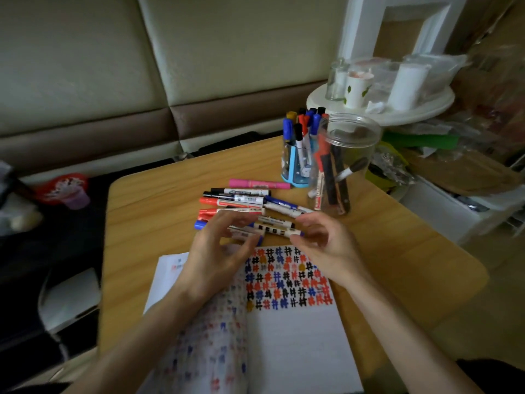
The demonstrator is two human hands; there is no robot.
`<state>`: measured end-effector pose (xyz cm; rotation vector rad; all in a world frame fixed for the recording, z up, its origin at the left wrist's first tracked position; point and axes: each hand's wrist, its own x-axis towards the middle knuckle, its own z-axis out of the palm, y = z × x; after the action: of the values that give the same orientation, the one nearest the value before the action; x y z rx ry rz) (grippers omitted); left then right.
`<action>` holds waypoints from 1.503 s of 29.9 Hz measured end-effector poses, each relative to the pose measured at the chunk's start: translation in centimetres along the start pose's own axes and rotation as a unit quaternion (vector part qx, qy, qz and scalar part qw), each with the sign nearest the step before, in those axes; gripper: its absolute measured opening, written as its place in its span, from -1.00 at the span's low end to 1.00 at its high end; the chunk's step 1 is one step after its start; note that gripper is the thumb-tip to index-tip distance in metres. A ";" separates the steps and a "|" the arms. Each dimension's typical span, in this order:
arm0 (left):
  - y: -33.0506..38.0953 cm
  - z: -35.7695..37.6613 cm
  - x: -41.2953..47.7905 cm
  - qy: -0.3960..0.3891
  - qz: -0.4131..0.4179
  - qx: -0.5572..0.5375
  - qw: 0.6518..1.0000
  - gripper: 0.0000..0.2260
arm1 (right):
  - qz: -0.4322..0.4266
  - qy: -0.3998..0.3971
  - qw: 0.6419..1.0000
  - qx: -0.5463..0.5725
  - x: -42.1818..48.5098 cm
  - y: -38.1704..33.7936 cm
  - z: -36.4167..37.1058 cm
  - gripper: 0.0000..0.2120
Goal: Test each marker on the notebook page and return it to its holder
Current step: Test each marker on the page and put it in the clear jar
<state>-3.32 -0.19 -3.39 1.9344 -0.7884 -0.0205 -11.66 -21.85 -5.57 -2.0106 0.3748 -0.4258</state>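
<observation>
1. Two hands are shown meeting at the far edge of an open notebook (287, 345), where one white-barrelled marker (274, 230) is held level between them, just above a heap of loose markers (241, 199) on the wooden table (136, 223).

2. The marker's right end, which shows a blue tip or cap, is pinched between the thumb and curled fingertips of the right hand (321, 245). Its left end is enclosed by the bent fingers of the left hand (216, 251), though motion blur keeps the exact contact there from being made out.

3. Both wrists are raised off the page and both forearms are angled inward, so that the palms are turned toward each other.

4. The marker is judged to be light, rigid and smooth-sided. It is likely to roll if set down, and its cap is probably freed only by a firm straight pull. It is best taken by the barrel in one hand and by the cap in the other.

5. The right-hand page is seen half filled with rows of hash marks in red, blue, black and yellow, with bare paper below for further tests.

6. Two containers are pictured at the table's far right, a blue holder (294, 169) and a clear jar (341, 166), both stocked with markers and within easy reach.
</observation>
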 end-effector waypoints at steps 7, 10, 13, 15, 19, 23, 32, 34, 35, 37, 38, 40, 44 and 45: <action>-1.4 -1.5 -2.3 0.022 0.033 0.048 0.998 -0.76 | -0.022 0.034 0.989 -0.143 -0.1 -0.2 1.2 -0.80; -1.3 -2.0 -2.7 0.038 0.036 0.050 0.997 -0.76 | -0.025 0.049 0.991 -0.124 -0.4 -0.8 0.8 -0.87; -1.0 -2.4 -2.8 0.054 0.028 0.065 0.996 -0.72 | -0.030 0.083 0.993 -0.073 -1.0 -1.5 -0.2 -0.89; -0.8 -2.4 -2.8 0.048 0.023 0.059 0.997 -0.70 | -0.043 0.097 0.993 -0.043 -1.4 -1.7 -1.0 -0.88; -0.4 -1.9 -2.6 0.015 0.017 0.044 0.999 -0.50 | -0.047 0.061 0.997 0.031 -2.4 -1.9 -1.6 -0.87; -0.2 -1.3 -2.5 -0.004 0.049 0.068 0.996 -0.53 | -0.059 0.027 0.995 0.078 -3.5 -2.6 -1.8 -0.87; 2.0 -0.4 -2.9 -0.018 0.082 0.115 0.990 -0.79 | 0.142 0.028 0.922 0.359 -5.5 -4.1 -1.7 -0.83; 2.4 0.0 -3.4 -0.026 0.088 0.119 0.989 -0.82 | 0.154 0.006 0.919 0.363 -5.9 -4.3 -1.1 -0.83; 2.6 0.2 -3.6 -0.027 0.088 0.121 0.988 -0.82 | 0.151 -0.005 0.922 0.356 -6.1 -4.4 -0.7 -0.80; 2.9 0.6 -3.9 -0.024 0.090 0.118 0.989 -0.82 | 0.140 -0.015 0.934 0.330 -6.3 -4.6 0.1 -0.77; 3.0 0.6 -3.9 -0.025 0.095 0.110 0.989 -0.82 | 0.131 -0.018 0.940 0.314 -6.4 -4.7 0.5 -0.77; 3.2 0.6 -4.0 -0.036 0.100 0.086 0.991 -0.80 | 0.117 -0.021 0.949 0.291 -6.5 -4.9 1.1 -0.75; 3.3 0.5 -3.9 -0.058 0.107 0.090 0.989 -0.84 | 0.089 -0.032 0.954 0.283 -6.5 -4.9 1.1 -0.63; 3.3 0.5 -3.9 -0.063 0.103 0.091 0.989 -0.82 | 0.083 -0.037 0.956 0.279 -6.6 -4.9 0.9 -0.60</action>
<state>-8.25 0.52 -2.21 2.0267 -1.1053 0.0561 -16.70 -16.11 -2.50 -1.4272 0.3301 -0.3068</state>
